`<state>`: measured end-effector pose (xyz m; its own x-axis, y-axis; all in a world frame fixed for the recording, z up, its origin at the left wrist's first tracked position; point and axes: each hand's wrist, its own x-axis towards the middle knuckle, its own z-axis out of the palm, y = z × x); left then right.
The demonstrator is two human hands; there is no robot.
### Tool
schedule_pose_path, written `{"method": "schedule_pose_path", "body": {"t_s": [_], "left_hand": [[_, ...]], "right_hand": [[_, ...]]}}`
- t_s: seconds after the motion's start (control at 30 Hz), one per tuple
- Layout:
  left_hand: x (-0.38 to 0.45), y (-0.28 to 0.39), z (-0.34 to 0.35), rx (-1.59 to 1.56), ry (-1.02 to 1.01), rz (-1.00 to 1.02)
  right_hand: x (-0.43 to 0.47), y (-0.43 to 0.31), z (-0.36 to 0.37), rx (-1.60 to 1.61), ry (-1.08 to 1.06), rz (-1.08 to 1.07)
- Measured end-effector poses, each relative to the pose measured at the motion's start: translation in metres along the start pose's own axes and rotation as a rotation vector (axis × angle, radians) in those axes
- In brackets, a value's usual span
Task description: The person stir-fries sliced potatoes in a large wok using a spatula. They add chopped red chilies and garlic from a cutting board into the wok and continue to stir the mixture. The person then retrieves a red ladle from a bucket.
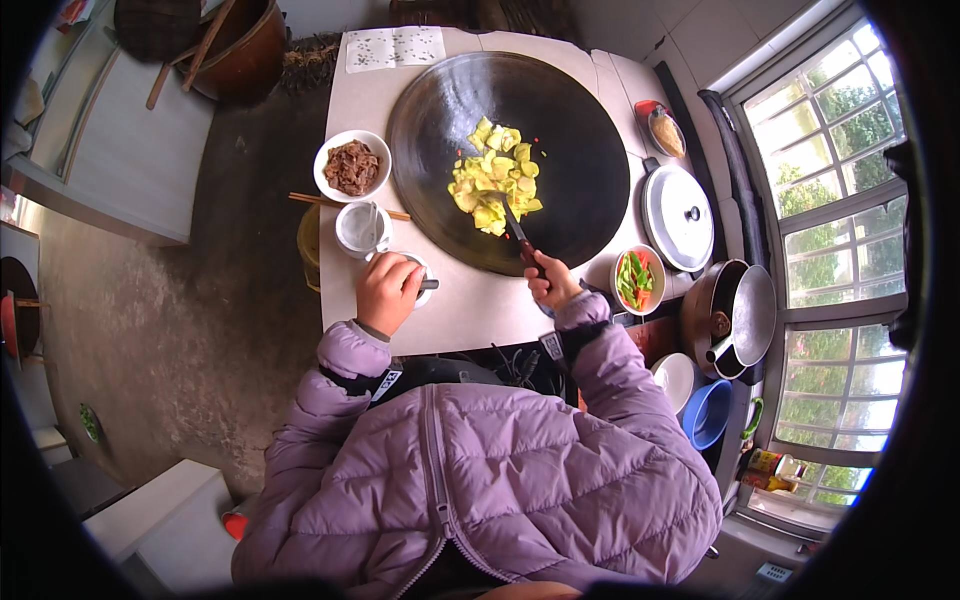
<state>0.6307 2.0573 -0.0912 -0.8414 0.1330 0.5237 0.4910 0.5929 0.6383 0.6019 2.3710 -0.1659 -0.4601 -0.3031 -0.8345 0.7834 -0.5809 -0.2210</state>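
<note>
My right hand (553, 280) grips the wooden handle of a spatula (514, 223), whose blade lies among yellow-green vegetable pieces (491, 180) in a large dark wok (577, 150). At the left, my left hand (388, 294) is over a small white container (421, 295); a dark handle shows beside its thumb, and the fingers hide what they touch. Just beyond stands a white cup (363, 229). A pair of chopsticks (319, 199) lies between the cup and a white bowl of sliced brown meat (352, 166). Right of the wok is a bowl of cut green and red peppers (637, 280).
A metal lid (677, 217) lies at the right edge, with stacked pans (739, 319) nearer me. Below them are a white bowl (673, 381) and a blue basin (707, 414). A spotted paper sheet (395, 49) lies at the far left corner of the tiled counter (480, 319).
</note>
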Motion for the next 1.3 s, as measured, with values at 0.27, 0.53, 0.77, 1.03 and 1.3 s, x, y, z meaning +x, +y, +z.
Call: {"method": "schedule_pose_path", "body": {"t_s": [0.27,0.53,0.77,1.03,1.3], "left_hand": [[-0.009,-0.003,-0.004,0.062,0.014,0.000],[-0.006,-0.001,0.001,0.041,-0.002,0.025],[-0.004,-0.005,-0.004,0.053,0.017,0.007],[-0.002,-0.006,-0.006,0.046,0.009,0.004],[-0.009,-0.010,-0.012,0.081,0.019,-0.042]], "right_hand": [[0.060,-0.076,0.028,-0.023,0.110,-0.230],[0.053,-0.045,0.029,-0.023,-0.022,-0.073],[-0.012,-0.016,-0.016,-0.179,0.059,-0.061],[0.032,-0.069,0.007,-0.219,0.339,-0.264],[0.056,-0.093,0.040,-0.472,0.343,-0.448]]}}
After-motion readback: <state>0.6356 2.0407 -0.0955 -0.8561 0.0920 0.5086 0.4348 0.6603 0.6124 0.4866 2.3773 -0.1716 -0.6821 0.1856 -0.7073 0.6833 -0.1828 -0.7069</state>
